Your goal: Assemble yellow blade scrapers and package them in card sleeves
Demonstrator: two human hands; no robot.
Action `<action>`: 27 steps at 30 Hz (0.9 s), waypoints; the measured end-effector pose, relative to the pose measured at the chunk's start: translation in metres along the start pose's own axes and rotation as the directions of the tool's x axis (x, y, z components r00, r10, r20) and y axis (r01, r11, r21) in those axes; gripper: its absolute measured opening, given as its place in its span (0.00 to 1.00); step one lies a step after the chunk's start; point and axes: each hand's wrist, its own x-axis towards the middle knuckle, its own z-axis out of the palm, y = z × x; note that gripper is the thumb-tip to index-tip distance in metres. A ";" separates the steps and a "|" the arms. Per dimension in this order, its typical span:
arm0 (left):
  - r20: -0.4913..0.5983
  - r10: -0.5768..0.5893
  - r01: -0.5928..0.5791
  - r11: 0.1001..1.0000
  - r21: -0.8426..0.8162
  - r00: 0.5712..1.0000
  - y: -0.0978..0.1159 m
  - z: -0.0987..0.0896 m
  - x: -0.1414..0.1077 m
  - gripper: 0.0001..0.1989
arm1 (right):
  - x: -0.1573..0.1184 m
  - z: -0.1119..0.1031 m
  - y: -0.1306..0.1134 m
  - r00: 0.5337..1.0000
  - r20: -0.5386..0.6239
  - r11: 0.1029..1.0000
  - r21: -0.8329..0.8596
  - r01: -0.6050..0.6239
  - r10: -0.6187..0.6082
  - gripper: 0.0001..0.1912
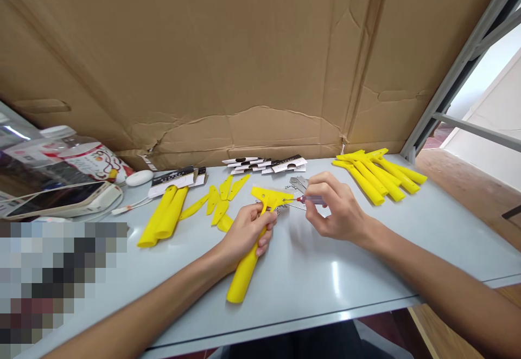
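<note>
My left hand (pixel 246 231) grips a yellow plastic scraper (pixel 246 272) around its neck, with the long handle pointing toward me. My right hand (pixel 337 207) pinches a small screwdriver (pixel 311 199) with a red and clear handle. Its thin shaft reaches the scraper's wide head. Thin metal blades (pixel 298 183) lie just beyond the head, next to my right fingers. Several yellow handles (pixel 376 177) lie in a heap to the right, and more (pixel 163 218) lie to the left. Flat yellow pieces (pixel 217 204) sit beside my left hand.
Stacked black-and-white printed cards (pixel 264 165) lie along the back of the pale grey table (pixel 293 288). A large cardboard box (pixel 203 66) stands behind it. A phone (pixel 57 200), a white oval object (pixel 139 178) and a plastic package (pixel 69 155) sit at the left.
</note>
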 end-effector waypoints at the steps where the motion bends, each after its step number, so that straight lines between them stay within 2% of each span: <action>1: -0.001 0.002 -0.002 1.000 -0.001 1.000 0.000 0.000 0.000 0.18 | -0.001 0.001 0.000 1.000 -0.001 1.000 0.011 0.023 -0.023 0.11; 4: -0.010 0.004 -0.004 1.000 -0.006 1.000 0.000 0.000 0.000 0.18 | -0.004 0.004 0.003 0.999 0.014 0.999 0.007 0.039 -0.039 0.09; 11: -0.015 -0.008 0.008 1.000 0.002 1.000 0.000 0.001 0.001 0.18 | -0.001 0.000 0.006 0.999 0.004 0.999 -0.018 -0.046 0.046 0.05; 14: -0.015 -0.008 0.008 1.000 -0.001 1.000 0.000 0.000 0.000 0.18 | 0.000 -0.002 0.003 0.996 0.059 0.997 0.019 -0.070 0.068 0.09; 17: -0.012 -0.003 0.003 1.000 -0.003 1.000 0.002 0.001 0.000 0.18 | -0.001 -0.001 0.002 0.996 0.083 0.998 0.051 -0.039 0.034 0.12; 21: -0.016 -0.002 0.002 1.000 -0.009 1.000 0.003 0.002 -0.001 0.18 | -0.003 0.002 0.004 0.999 0.047 0.998 0.058 0.020 -0.023 0.10; 27: -0.012 -0.001 0.001 1.000 0.000 1.000 0.002 0.001 -0.001 0.18 | -0.003 0.005 0.005 1.000 -0.018 0.993 0.115 -0.014 0.016 0.07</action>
